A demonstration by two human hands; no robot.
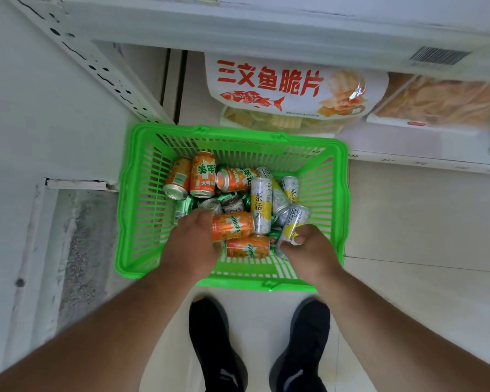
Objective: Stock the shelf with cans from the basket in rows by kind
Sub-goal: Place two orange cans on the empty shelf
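A green plastic basket (136, 210) stands on the floor below me, filled with cans lying in a heap. Several are orange Mirinda cans (201, 176), several are slim white-and-yellow tea cans (260, 205), and green cans (181, 207) lie underneath. My left hand (193, 244) reaches into the basket and grips an orange Mirinda can (232, 226) by its end. My right hand (309, 250) grips a slim white-and-yellow tea can (294, 222) near its bottom, tilted up from the pile.
A white shelf unit (266, 26) rises behind the basket; its edge carries a barcode label (439, 55). A lower shelf holds a salmon crisps bag (292, 89) and a boxed snack (441, 100). My two black shoes (215, 346) stand on the tile floor just behind the basket.
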